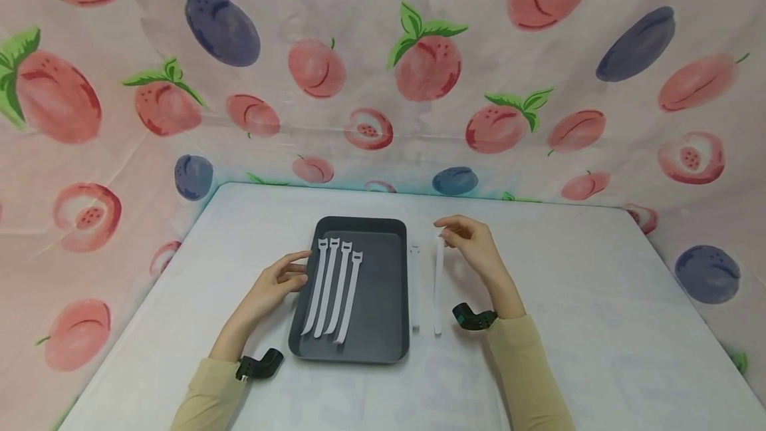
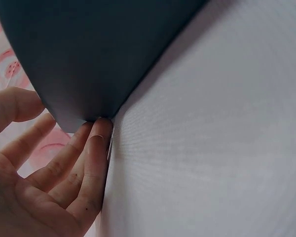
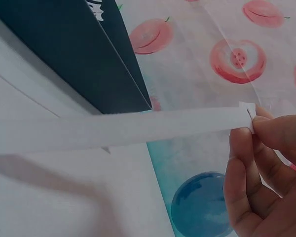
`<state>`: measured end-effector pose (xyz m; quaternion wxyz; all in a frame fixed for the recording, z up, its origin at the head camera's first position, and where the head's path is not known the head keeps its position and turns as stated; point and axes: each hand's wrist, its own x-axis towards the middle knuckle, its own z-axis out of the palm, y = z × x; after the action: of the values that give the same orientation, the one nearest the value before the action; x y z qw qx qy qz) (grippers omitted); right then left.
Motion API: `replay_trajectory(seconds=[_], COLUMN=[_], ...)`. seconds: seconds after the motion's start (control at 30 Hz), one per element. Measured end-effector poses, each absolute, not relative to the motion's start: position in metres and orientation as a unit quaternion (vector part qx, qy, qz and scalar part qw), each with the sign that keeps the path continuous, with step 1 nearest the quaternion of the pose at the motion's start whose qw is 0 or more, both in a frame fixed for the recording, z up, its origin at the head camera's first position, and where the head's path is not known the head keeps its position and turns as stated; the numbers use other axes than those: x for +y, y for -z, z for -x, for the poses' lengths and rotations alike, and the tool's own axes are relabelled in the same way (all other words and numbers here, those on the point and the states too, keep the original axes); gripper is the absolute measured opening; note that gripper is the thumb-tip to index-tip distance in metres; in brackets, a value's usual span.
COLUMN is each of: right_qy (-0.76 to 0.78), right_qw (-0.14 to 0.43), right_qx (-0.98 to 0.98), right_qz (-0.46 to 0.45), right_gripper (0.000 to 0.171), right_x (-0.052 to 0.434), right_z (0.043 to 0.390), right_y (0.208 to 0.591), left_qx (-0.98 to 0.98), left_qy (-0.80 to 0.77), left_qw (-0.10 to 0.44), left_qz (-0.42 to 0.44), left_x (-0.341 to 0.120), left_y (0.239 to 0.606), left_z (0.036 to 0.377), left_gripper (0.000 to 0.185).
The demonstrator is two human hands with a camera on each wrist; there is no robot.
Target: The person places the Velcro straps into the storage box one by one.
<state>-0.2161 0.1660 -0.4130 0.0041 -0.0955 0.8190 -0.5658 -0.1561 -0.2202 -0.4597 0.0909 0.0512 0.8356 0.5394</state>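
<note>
head | right hand (image 1: 475, 245) pinches strap (image 1: 438, 288) far end | lengthwise near-far

Hands (image 1: 371, 261) beside strap-filled tray (image 1: 383, 298)

Person w/ beige long sleeves (image 1: 526, 378), bare hands, black wrist-mounted cam (image 1: 473, 317) on ea. wrist.

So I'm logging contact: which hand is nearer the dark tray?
Left. The left hand touches the tray at its left wall; the right hand pinches a white strap beside it.
</note>
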Motion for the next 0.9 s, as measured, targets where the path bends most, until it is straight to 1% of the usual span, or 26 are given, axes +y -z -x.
replay_trajectory(seconds=[0.23, 0.47, 0.73, 0.9], right_qy=[0.566, 0.565, 0.591, 0.602], right_qw=[0.003, -0.022, -0.047, -0.051], right_qx=[0.819, 0.818, 0.798, 0.788], right_qz=[0.096, 0.104, 0.111, 0.113], right_gripper=[0.023, 0.025, 0.022, 0.022], right_x=[0.167, 0.169, 0.172, 0.171], right_z=[0.214, 0.212, 0.209, 0.206], right_y=[0.408, 0.401, 0.394, 0.389], left_qx=[0.833, 0.834, 0.837, 0.838], left_qy=[-0.543, -0.541, -0.537, -0.536], left_qw=[0.094, 0.094, 0.096, 0.098], left_qz=[-0.046, -0.045, -0.039, -0.038], left_x=[-0.219, -0.219, -0.221, -0.220], left_y=[0.460, 0.460, 0.462, 0.462], left_z=[0.157, 0.156, 0.156, 0.156], left_gripper=[0.050, 0.050, 0.049, 0.049])
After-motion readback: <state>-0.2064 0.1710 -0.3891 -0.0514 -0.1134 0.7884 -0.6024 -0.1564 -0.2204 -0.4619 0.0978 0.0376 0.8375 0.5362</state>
